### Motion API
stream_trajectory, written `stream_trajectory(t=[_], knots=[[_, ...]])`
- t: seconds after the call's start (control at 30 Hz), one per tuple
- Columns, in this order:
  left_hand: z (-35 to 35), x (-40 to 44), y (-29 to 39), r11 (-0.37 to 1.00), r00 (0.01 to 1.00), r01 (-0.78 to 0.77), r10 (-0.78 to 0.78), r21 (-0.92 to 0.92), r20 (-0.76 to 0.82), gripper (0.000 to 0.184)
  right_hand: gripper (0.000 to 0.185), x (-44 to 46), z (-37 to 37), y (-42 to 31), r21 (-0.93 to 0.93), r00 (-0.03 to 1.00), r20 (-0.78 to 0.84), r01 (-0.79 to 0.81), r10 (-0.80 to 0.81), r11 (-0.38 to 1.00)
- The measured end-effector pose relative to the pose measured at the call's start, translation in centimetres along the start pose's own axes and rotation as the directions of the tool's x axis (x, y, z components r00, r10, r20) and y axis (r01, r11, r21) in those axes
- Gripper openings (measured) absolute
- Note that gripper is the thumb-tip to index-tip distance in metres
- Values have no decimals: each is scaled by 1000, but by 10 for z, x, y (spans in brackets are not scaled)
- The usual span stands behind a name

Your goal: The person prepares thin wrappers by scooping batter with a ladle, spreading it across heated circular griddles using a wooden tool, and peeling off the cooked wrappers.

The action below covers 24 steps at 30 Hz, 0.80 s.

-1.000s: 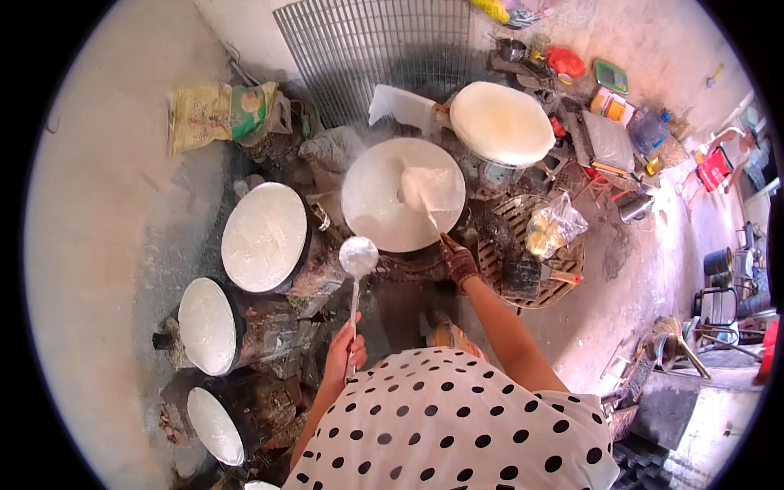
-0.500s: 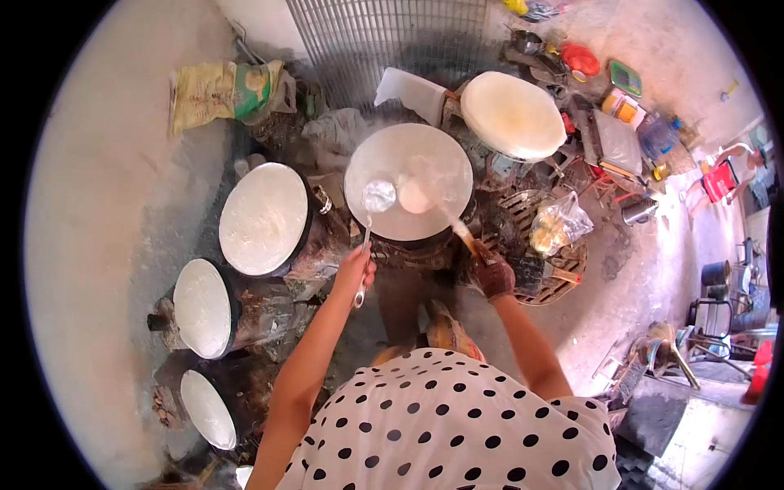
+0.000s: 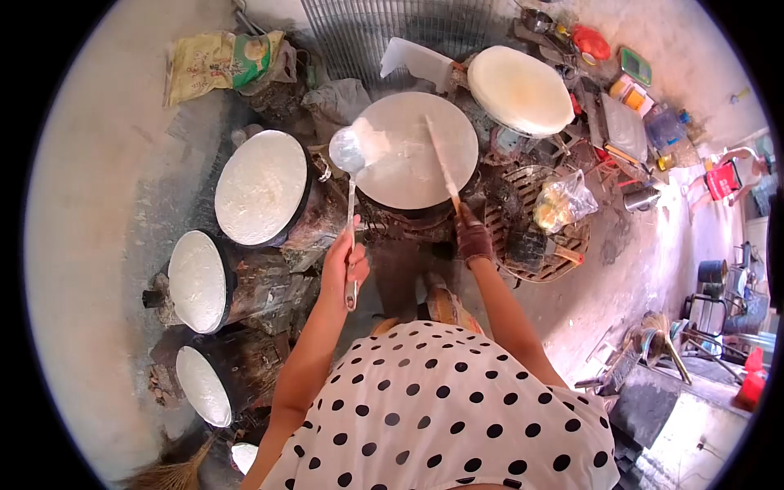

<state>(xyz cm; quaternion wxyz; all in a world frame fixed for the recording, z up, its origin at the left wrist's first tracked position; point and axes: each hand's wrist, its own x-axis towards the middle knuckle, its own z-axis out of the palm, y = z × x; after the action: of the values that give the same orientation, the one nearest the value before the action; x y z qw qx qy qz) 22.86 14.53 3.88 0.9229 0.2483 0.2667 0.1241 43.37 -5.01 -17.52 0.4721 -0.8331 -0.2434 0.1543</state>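
Two hands (image 3: 345,263), one glove (image 3: 473,238), one ladle (image 3: 347,150), one scraper (image 3: 443,163) — and at least four round griddles (image 3: 408,181).

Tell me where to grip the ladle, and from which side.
The ladle is probably best gripped around its handle's lower half, from the wearer's side, as the left hand does: the long, slim handle points back toward the body, with the bowl farthest away, by the round pan's left edge.

Left hand (image 3: 346,261), right hand (image 3: 473,235) curled tight, arms (image 3: 305,363) forward
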Motion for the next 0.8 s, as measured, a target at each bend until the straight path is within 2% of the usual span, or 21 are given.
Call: stream_trajectory(t=[0.03,0.07,0.1,0.13,0.17,0.2,0.23,0.3,0.33,0.37,0.4,0.43,0.47,0.5,0.53,0.57,0.6,0.63,0.7,0.73,0.8], knots=[[-3,1,4,999,1000,11,-11,42,-8,33,51,5,9,11,-166,997,-1,79,-80,983],[-7,0,8,996,1000,22,-20,82,-20,36,46,6,21,20,-464,975,101,222,-197,858],[-10,0,13,997,1000,14,-12,80,-24,36,42,5,29,19,-693,929,201,358,-310,626],[-14,-1,17,997,997,71,-70,12,-26,35,41,0,28,5,-425,944,166,329,-285,843],[-18,-3,19,990,991,127,-128,-55,-23,35,41,-5,24,-8,-107,959,141,262,-246,959],[-24,-8,20,986,988,147,-150,-81,-34,35,41,-8,16,-16,-105,957,143,267,-251,958],[-30,-14,21,987,989,140,-144,-81,-37,35,39,-15,6,-18,-117,997,29,76,-73,990],[-44,-29,22,976,978,174,-187,-131,-91,29,38,-45,-6,-22,-108,991,-74,-121,113,987],[-51,-34,24,976,978,172,-185,-136,-92,29,40,-63,-11,-24,-384,988,77,-92,131,919],[-57,-37,28,941,968,195,-229,-275,-97,31,43,-73,-17,-24,-624,960,212,-11,183,782],[-61,-42,31,887,957,215,-276,-409,-95,32,43,-77,-17,-7,-627,961,211,-8,179,779],[-64,-50,33,887,958,214,-273,-409,-90,32,44,-77,-10,22,-615,986,166,98,6,783],[-64,-62,35,834,975,184,-223,-520,-14,34,45,-73,-5,38,-607,979,118,206,-168,768],[-63,-76,33,802,982,164,-187,-575,19,35,45,-64,-13,19,-607,977,121,211,-174,766],[-62,-90,31,763,987,149,-150,-629,51,36,45,-44,-31,-29,-577,996,-44,-94,84,811],[-59,-105,24,951,999,27,-40,-308,-34,36,45,-23,-37,-60,-500,923,-186,-383,336,777],[-56,-118,19,994,991,-95,101,62,-92,37,45,-4,-30,-46,-574,951,-151,-308,271,759],[-51,-124,19,990,984,-132,137,53,-118,37,45,2,-29,-47,-580,963,-113,-265,246,770],[-43,-128,23,974,980,-44,86,224,-181,40,44,22,-20,-54,-691,978,87,195,-188,696],[-47,-127,23,975,969,-84,128,207,-210,40,44,37,-10,-43,-679,966,132,251,-222,690],[-71,-119,20,939,993,-7,-35,-345,-115,35,45,64,15,-10,-561,979,-114,-203,168,802]])
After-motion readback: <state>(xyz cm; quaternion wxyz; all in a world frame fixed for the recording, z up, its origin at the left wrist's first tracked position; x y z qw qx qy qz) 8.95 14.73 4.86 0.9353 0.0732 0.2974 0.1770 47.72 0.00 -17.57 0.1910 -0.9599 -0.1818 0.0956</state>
